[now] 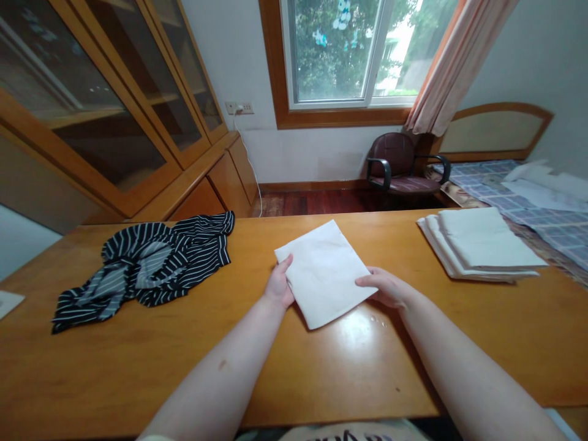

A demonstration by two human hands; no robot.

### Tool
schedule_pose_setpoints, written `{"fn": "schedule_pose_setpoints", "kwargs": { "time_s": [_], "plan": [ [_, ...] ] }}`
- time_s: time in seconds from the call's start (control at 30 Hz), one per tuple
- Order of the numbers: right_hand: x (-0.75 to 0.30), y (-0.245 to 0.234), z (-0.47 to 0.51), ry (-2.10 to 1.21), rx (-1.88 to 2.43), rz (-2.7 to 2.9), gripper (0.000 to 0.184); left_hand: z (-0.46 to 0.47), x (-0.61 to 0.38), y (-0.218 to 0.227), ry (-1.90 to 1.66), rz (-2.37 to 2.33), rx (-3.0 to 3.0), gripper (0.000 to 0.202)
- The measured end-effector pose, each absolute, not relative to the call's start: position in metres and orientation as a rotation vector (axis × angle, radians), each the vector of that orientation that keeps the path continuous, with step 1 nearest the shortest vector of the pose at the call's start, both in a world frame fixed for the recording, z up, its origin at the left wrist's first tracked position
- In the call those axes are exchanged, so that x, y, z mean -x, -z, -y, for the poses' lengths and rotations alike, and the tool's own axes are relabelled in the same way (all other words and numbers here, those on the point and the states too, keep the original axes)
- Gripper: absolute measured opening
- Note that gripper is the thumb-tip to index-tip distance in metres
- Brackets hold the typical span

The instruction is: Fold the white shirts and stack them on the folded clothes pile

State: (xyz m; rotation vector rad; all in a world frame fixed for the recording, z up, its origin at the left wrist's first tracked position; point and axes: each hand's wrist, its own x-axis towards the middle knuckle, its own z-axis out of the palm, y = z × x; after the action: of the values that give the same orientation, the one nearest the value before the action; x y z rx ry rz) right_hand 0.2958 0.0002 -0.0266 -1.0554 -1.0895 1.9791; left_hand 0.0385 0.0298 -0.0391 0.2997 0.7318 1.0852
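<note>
A square white folded cloth is held between my two hands over the middle of the wooden table, tilted with one corner pointing away from me. My left hand grips its left edge, thumb on top and fingers underneath. At the right corner, my right hand pinches it the same way, with most fingers hidden below. To the right lies a stack of similar white folded cloths. A crumpled black-and-white striped garment spreads over the table's left side.
The wooden table spans the view in front of me. Beyond it stand a glass-door cabinet on the left and a dark red armchair below the window. A bed is at the right.
</note>
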Motion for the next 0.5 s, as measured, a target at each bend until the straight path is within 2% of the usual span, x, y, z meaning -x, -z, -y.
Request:
{"fn": "schedule_pose_setpoints", "kwargs": {
  "time_s": [0.2, 0.4, 0.5],
  "plan": [
    [-0.288, 0.029, 0.001, -1.818, 0.918, 0.982, 0.062, -0.034, -0.042, 0.042, -1.225, -0.820, -0.201, 0.048],
    [-0.259, 0.039, 0.008, -1.661, 0.941, 0.900, 0.058, -0.031, -0.042, 0.035, -1.240, -0.709, -0.248, 0.044],
    [-0.261, 0.037, 0.007, -1.656, 0.990, 0.819, 0.048, -0.028, -0.035, 0.029, -1.193, -0.545, -0.274, 0.058]
  ]
}}
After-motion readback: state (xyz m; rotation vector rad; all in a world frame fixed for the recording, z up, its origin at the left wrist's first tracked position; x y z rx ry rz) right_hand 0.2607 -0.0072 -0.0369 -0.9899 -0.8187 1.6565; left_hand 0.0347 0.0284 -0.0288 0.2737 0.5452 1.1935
